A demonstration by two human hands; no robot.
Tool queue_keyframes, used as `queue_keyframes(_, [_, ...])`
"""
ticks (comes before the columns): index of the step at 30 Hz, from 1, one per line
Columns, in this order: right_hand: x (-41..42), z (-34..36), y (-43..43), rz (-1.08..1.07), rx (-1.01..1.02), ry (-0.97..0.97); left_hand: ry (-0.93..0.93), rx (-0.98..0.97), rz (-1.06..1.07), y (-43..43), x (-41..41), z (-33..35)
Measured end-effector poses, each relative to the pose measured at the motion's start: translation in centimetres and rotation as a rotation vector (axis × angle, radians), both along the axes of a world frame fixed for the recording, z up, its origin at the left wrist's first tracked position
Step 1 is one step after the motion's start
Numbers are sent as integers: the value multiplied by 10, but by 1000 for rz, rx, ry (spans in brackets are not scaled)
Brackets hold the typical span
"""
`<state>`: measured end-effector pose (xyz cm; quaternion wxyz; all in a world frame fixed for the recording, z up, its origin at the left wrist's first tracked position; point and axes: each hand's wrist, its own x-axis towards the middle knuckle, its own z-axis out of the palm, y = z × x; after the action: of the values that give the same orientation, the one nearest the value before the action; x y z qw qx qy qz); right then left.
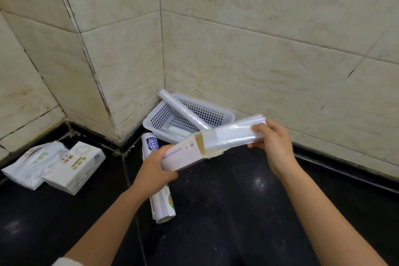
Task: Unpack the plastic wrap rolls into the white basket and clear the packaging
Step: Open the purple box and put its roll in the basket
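Observation:
My left hand (156, 167) grips a long white and purple cardboard box (183, 153) near its closed end. A plastic wrap roll (233, 134) sticks halfway out of the box's open end, and my right hand (273, 141) holds the roll's far end. Behind them, in the wall corner, stands the white perforated basket (224, 115). One bare roll (183, 110) leans diagonally across it, its top end over the rim, and another pale item lies on its bottom. A wrapped roll with a printed label (159, 196) lies on the black floor under my left hand.
Two white tissue packs (74, 166) (32, 165) lie on the dark floor at the left. Beige tiled walls meet in a corner behind the basket, with a jutting wall edge to the left of it. Black floor stretches to the right and front.

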<state>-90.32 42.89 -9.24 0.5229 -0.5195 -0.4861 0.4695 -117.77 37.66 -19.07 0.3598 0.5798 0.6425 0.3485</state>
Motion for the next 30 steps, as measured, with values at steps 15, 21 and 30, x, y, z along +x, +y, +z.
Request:
queue_keyframes(15, [62, -56, -3, -379, -327, 217, 640, -27, -443, 2, 177, -55])
queue_keyframes(21, [66, -66, 5, -374, -367, 217, 592, -87, -597, -6, 199, -73])
queue_keyframes(30, [46, -76, 18, -321, -407, 162, 372, -136, -706, 6, 178, -72])
